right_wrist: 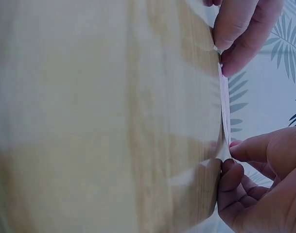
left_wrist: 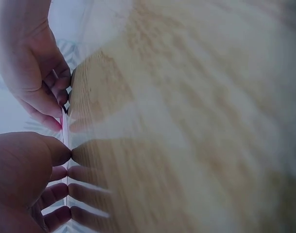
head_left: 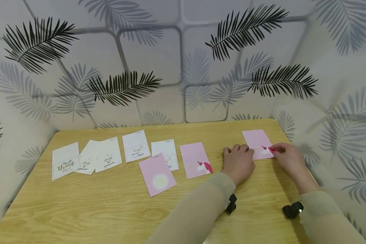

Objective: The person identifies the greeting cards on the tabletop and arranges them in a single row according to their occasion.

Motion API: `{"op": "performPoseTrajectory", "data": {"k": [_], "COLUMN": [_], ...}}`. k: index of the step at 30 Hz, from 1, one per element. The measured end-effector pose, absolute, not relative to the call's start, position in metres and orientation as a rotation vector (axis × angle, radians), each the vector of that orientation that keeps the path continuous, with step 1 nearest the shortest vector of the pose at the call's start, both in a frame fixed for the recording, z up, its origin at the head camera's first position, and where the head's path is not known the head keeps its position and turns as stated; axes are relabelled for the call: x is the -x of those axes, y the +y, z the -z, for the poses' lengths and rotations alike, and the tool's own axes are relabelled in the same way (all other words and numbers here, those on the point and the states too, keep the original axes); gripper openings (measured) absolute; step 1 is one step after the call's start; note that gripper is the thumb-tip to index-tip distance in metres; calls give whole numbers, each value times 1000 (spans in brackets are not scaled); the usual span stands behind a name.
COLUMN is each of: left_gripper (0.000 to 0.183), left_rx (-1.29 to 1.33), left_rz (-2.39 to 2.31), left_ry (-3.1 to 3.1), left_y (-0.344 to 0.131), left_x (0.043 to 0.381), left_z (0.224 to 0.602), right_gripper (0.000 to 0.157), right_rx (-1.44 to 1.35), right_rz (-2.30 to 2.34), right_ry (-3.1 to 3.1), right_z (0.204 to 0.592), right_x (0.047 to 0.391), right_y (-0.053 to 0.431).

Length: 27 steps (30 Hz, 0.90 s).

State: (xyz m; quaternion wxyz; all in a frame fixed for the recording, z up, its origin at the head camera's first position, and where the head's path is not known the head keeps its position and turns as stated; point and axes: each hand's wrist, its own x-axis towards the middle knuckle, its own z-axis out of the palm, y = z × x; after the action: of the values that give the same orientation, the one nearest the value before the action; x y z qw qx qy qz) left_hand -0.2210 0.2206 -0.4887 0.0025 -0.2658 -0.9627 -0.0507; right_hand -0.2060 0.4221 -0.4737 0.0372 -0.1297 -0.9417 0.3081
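Note:
At the table's right end lies a pink card (head_left: pixel 256 138) with a white and red unicorn print near its lower edge. My right hand (head_left: pixel 289 161) pinches its lower right corner between thumb and fingers; in the right wrist view the card (right_wrist: pixel 225 104) is edge-on and lifts slightly at the pinched end. My left hand (head_left: pixel 238 163) rests its fingertips at the card's left edge, and its fingertips (left_wrist: pixel 64 154) touch the tabletop in the left wrist view. To its left lies a matching pink unicorn card (head_left: pixel 193 156).
Further left are a pink card with a pale round print (head_left: pixel 154 167), white cards with small wings (head_left: pixel 135 140) (head_left: pixel 163 147), overlapping diamond cards (head_left: pixel 108 149), and a "thank" card (head_left: pixel 68 152). A patterned curtain (head_left: pixel 201 51) stands behind the wooden table (head_left: pixel 94 206).

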Motion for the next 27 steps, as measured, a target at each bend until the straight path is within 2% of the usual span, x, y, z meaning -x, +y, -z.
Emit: {"op": "performPoseTrajectory", "data": {"k": [10, 18, 27], "left_gripper": [43, 46, 49], "left_rx": [811, 770, 766], "left_rz": [170, 107, 106], "left_ry": [-2980, -3020, -3017], "left_y": [218, 221, 226], "left_x": [213, 208, 212], "left_z": [481, 476, 485], "right_gripper": [29, 45, 46], "right_rx": [416, 383, 401], "right_rz": [-947, -958, -916], "right_ry": [-2908, -2987, -3003], "right_z": [470, 466, 468], "right_x": [204, 202, 205], "right_y": [422, 423, 423]}}
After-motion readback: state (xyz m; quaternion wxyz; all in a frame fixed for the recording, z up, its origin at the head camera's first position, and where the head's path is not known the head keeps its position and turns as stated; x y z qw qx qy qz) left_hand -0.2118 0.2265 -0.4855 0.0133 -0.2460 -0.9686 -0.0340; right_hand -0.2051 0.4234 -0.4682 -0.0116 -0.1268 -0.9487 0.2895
